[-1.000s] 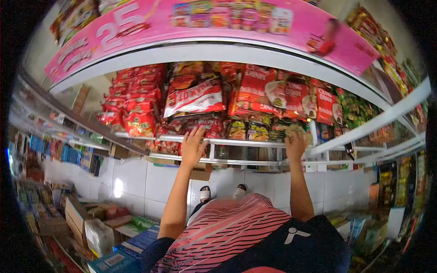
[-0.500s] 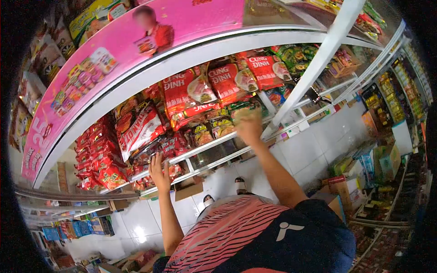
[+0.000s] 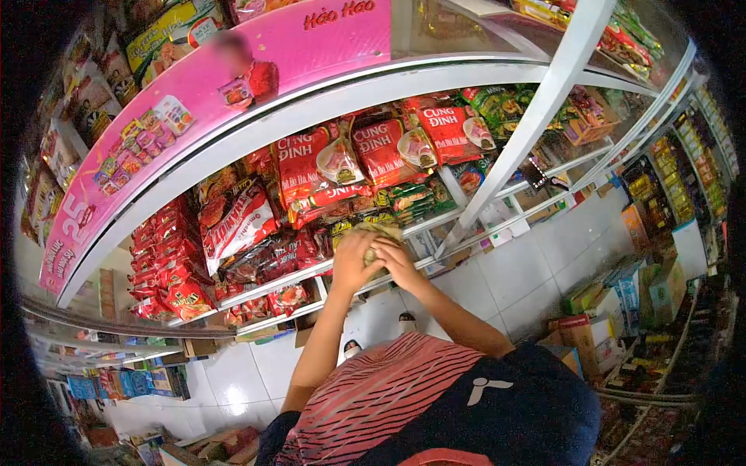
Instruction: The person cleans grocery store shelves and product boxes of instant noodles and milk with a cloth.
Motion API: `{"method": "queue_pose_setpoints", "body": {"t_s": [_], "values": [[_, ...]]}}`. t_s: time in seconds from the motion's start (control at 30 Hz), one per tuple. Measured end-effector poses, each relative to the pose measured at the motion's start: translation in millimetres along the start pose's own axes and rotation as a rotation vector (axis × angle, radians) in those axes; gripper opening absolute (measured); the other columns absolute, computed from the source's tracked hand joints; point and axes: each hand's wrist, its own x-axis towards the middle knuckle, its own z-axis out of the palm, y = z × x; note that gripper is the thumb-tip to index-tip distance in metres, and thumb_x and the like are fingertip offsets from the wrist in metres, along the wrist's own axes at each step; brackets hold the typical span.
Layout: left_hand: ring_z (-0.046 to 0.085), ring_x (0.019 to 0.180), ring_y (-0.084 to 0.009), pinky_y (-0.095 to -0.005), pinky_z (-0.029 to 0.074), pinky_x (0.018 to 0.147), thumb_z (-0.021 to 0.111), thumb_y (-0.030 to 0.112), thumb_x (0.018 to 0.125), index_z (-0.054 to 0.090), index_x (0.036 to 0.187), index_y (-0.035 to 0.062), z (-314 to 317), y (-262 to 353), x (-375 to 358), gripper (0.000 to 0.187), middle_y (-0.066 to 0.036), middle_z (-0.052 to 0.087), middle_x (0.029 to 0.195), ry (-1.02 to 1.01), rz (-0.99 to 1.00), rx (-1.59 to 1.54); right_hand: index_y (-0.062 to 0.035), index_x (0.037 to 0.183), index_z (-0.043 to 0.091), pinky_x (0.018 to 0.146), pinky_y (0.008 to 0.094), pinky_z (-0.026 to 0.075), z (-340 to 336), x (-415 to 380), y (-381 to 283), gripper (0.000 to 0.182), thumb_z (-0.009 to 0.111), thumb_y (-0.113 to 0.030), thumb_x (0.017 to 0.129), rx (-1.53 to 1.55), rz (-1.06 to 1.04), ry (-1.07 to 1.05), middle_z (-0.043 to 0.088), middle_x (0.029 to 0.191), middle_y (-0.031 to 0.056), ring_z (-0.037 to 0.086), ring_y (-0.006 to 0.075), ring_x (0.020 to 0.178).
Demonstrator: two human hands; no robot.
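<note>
My left hand (image 3: pixel 353 260) and my right hand (image 3: pixel 398 266) meet above the white front rail of the noodle shelf. Between them is a crumpled, yellowish-green cloth (image 3: pixel 381 230), which both hands grip; part of it is hidden by my fingers. Behind the hands lie green packets (image 3: pixel 420 200) and large red Cung Dinh noodle packs (image 3: pixel 392 153). Dark red packets (image 3: pixel 276 260) lie to the left of my left hand.
A slanting white post (image 3: pixel 536 128) stands right of my hands. Overhead runs a shelf with a pink banner (image 3: pixel 326 35). More red packs (image 3: pixel 171 268) fill the left end. Cartons (image 3: pixel 594 326) stand on the white tiled floor (image 3: pixel 497 279) at right.
My right hand has come left and down from the packets with the cloth. My left hand has left the rail, moved right and joined it on the cloth.
</note>
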Motion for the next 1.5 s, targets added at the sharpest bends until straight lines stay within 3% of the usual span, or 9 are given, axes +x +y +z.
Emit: {"method": "queue_pose_setpoints", "body": {"t_s": [0.27,0.33,0.53,0.63,0.83,1.03,1.3,1.37,1.5], "values": [[0.049,0.082,-0.0332,-0.0427,0.038,0.074,0.065,0.026,0.067,0.052,0.084,0.0029,-18,-21,-32,0.032,-0.015,0.052,0.084,0.027,-0.232,0.317,0.0004,0.099,0.058,0.077,0.0274,0.042,-94,-43,-43,0.021,0.050,-0.009,0.082,-0.136,0.158,0.177,0.060,0.089,0.0072,0.055,0.0158,0.085],[0.048,0.077,-0.0334,-0.0427,0.038,0.069,0.063,0.018,0.065,0.051,0.080,0.0022,-54,-44,-65,0.025,-0.016,0.051,0.079,0.175,-0.342,0.430,0.0009,0.086,0.058,0.070,0.0282,0.043,-133,-57,-19,0.012,0.051,-0.008,0.080,-0.074,0.028,0.622,0.059,0.075,0.0053,0.054,0.0146,0.074],[0.050,0.085,-0.0355,-0.0442,0.040,0.073,0.062,0.010,0.063,0.053,0.094,0.0001,-118,-64,-104,0.034,-0.017,0.055,0.091,0.449,-0.878,0.726,-0.0031,0.089,0.054,0.085,0.0379,0.036,-237,-14,-12,0.015,0.055,-0.004,0.074,-1.032,-0.115,0.783,0.055,0.097,0.0137,0.047,0.0290,0.099],[0.046,0.101,-0.0343,-0.0427,0.036,0.086,0.062,0.007,0.065,0.053,0.110,0.0058,-84,-57,-77,0.045,-0.016,0.051,0.109,0.444,-0.837,0.584,-0.0019,0.094,0.052,0.092,0.0421,0.031,-262,33,1,0.024,0.058,-0.007,0.071,-1.217,-0.166,0.805,0.050,0.109,0.0191,0.040,0.0366,0.109],[0.039,0.108,-0.0352,-0.0440,0.030,0.093,0.066,0.040,0.066,0.057,0.104,0.0050,-32,-7,-32,0.053,-0.018,0.047,0.113,0.243,-0.655,0.549,0.0004,0.115,0.046,0.100,0.0477,0.019,-284,73,32,0.046,0.049,-0.029,0.079,-1.461,0.232,0.748,0.042,0.120,0.0259,0.027,0.0413,0.119],[0.050,0.094,-0.0341,-0.0423,0.040,0.082,0.063,0.030,0.073,0.058,0.098,0.0017,-94,-58,-102,0.038,-0.018,0.053,0.104,0.415,-0.695,0.687,-0.0039,0.092,0.051,0.044,0.0320,0.047,-266,72,98,0.029,0.045,-0.030,0.082,-0.287,-0.101,0.603,0.057,0.068,0.0141,0.058,0.0260,0.056],[0.047,0.079,-0.0341,-0.0439,0.038,0.068,0.063,0.021,0.067,0.050,0.074,0.0010,-29,-9,-31,0.025,-0.016,0.051,0.079,0.307,-0.628,0.528,-0.0076,0.072,0.059,0.061,0.0388,0.044,-258,56,126,0.013,0.058,-0.021,0.071,-0.229,-0.204,0.719,0.059,0.074,0.0100,0.057,0.0285,0.070],[0.047,0.074,-0.0333,-0.0444,0.037,0.064,0.063,0.021,0.066,0.049,0.072,0.0020,8,12,-5,0.025,-0.015,0.049,0.074,0.343,-0.212,0.470,-0.0076,0.073,0.059,0.062,0.0400,0.043,-259,54,127,0.012,0.057,-0.019,0.072,-0.338,-0.129,0.721,0.059,0.074,0.0103,0.056,0.0295,0.070],[0.051,0.076,-0.0330,-0.0415,0.040,0.067,0.063,0.022,0.066,0.053,0.079,0.0026,-4,9,-7,0.025,-0.015,0.054,0.079,0.112,-0.332,0.267,-0.0076,0.074,0.059,0.062,0.0407,0.042,-258,55,130,0.011,0.057,-0.018,0.072,-0.268,-0.124,0.783,0.059,0.072,0.0097,0.056,0.0303,0.069]]}}
